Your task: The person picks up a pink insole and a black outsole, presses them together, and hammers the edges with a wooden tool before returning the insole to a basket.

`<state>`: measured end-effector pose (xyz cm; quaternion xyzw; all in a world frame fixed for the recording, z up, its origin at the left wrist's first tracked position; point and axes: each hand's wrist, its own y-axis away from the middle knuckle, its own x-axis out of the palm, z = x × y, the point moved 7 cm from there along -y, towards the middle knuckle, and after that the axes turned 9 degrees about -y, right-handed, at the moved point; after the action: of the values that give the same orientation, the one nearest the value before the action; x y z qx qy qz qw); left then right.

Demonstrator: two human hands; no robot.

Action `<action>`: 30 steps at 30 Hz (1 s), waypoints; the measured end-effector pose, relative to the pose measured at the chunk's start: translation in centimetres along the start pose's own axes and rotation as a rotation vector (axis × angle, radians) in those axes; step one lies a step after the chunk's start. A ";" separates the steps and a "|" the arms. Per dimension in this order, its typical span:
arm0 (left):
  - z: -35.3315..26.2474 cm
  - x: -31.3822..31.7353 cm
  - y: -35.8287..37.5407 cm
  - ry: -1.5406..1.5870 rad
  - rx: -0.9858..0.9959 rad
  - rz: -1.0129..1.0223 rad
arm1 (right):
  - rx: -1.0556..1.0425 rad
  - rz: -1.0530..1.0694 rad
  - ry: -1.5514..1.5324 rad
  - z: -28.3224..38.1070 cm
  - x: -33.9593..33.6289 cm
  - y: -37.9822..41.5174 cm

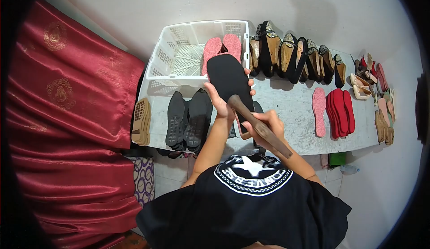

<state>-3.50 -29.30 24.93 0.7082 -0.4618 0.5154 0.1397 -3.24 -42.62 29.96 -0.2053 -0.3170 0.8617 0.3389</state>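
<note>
In my left hand [219, 102] is a black shoe sole [228, 76], wide end pointing away from me. My thumb lies along its left edge and my fingertips curl round its right edge from beneath. A strip of pink shows at its near end. My right hand [270, 125] is closed round a dark brown wooden tool [260, 125] with a thick rounded end. That end lies over the lower part of the sole; whether it touches cannot be made out. The tool's other end reaches back over my right forearm.
A white plastic basket [177, 77] holds pink speckled insoles [232, 45]. Black soles [199, 119] and tan soles [141, 123] stand at left. Black shoes with decorated toes [270, 47] line the wall. Red insoles [340, 114], a pink insole [319, 112] and pale shoes [359, 87] lie at right.
</note>
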 end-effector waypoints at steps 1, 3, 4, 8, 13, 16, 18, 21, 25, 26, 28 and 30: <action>0.2 -0.5 0.1 -0.023 -0.010 -0.025 | -0.011 0.058 0.057 0.0 0.1 0.0; 0.6 -1.5 -0.1 -0.073 -0.033 -0.068 | -0.038 0.168 0.170 -0.3 0.1 -0.2; 0.6 -1.1 0.0 0.011 -0.033 -0.037 | -0.133 0.059 0.104 0.6 -0.3 -0.4; 0.5 -0.8 0.3 -0.046 -0.018 -0.043 | 0.021 -0.006 0.090 -0.4 -0.5 0.3; 0.4 -1.2 0.6 -0.052 -0.009 -0.020 | 0.014 -0.050 0.104 -1.7 -1.2 0.7; 0.4 -1.4 0.5 -0.139 -0.013 -0.031 | 0.168 -0.077 0.101 -2.4 -1.6 0.9; 0.6 -1.7 0.4 -0.178 -0.030 -0.057 | 0.109 0.004 0.152 -2.2 -1.7 1.0; 0.9 -1.0 0.5 -0.095 -0.053 -0.041 | 0.000 -0.085 0.081 -1.5 -1.8 1.4; 1.2 -1.9 0.1 -0.279 -0.044 -0.050 | -0.008 0.123 0.171 -0.6 -0.7 0.8; 1.4 -2.4 0.0 -0.199 -0.049 -0.075 | -0.075 0.175 0.243 -0.5 -0.4 0.6; 1.3 -1.5 0.3 -0.153 -0.051 -0.048 | -0.067 0.020 0.092 -1.0 -0.9 1.1; 1.3 -1.0 0.5 -0.150 -0.057 -0.034 | -0.040 -0.054 0.038 -1.3 -0.8 0.9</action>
<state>-3.20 -29.91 23.39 0.7481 -0.4736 0.4452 0.1338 -2.38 -43.17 28.57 -0.2198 -0.3330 0.8418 0.3636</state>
